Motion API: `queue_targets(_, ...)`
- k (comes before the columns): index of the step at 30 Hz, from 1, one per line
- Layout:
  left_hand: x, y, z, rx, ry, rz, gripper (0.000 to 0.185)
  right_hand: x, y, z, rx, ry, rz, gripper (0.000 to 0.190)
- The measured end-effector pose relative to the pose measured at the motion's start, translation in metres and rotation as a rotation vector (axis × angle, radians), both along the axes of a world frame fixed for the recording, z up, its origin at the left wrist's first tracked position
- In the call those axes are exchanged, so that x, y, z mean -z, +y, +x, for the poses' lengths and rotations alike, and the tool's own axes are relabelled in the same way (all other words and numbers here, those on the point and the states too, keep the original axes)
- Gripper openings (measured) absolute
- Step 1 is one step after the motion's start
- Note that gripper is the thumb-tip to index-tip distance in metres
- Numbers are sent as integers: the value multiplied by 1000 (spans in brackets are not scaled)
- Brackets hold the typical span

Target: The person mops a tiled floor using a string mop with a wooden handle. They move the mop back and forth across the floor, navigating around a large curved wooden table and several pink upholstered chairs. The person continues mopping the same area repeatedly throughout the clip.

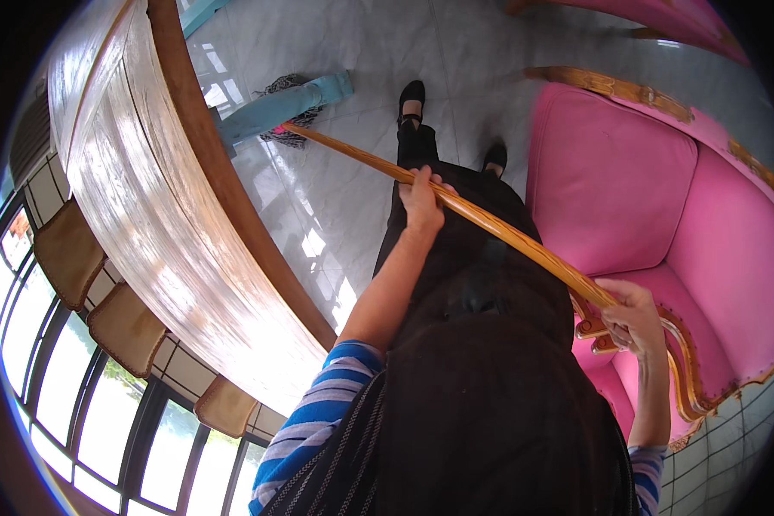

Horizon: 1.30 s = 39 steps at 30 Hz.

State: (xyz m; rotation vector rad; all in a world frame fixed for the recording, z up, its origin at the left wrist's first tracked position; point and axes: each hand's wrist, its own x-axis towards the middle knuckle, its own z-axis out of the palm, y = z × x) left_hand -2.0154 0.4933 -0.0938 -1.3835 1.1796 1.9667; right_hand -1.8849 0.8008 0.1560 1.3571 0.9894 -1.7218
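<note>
A string mop with a wood-grained handle (506, 232) slants across the front of my body. My left hand (424, 203) is wrapped around the middle of the handle. Close to its upper end, my right hand (633, 316) grips it beside the carved arm of a pink armchair. The grey mop head (288, 84) lies on the tiled floor under the table's edge, joined to the handle by a pink socket (279, 129). A light-blue wooden table leg (277, 109) partly hides the strands.
A long wooden table (168, 226) with a shiny clear cover runs along my left. Brown chairs (126, 329) line its far side, near windows. Pink upholstered armchairs (613, 174) with carved wooden trim stand to my right. Glossy grey tiles (355, 135) make up the floor.
</note>
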Motion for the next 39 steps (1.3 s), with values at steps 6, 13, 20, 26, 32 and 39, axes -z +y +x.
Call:
queue_targets(6,33,-101,-91,-57,29,-242,29,47,-73,-120,-206,61,-110,47)
queue_targets(13,25,-198,-126,331,317,-826,57,136,-219,-230,-302,331,-268,38)
queue_targets(20,50,-178,-92,680,412,-1100,74,116,-172,-177,-248,350,-311,31)
queue_targets(26,24,-84,-37,1365,561,-1610,67,75,-69,-78,-155,185,-192,31)
queue_targets(32,-33,38,18,1519,1166,-1111,47,-15,35,19,-61,29,41,29)
queue_targets(39,-30,15,-18,1578,1223,-1106,27,-7,19,-23,-79,33,117,32)
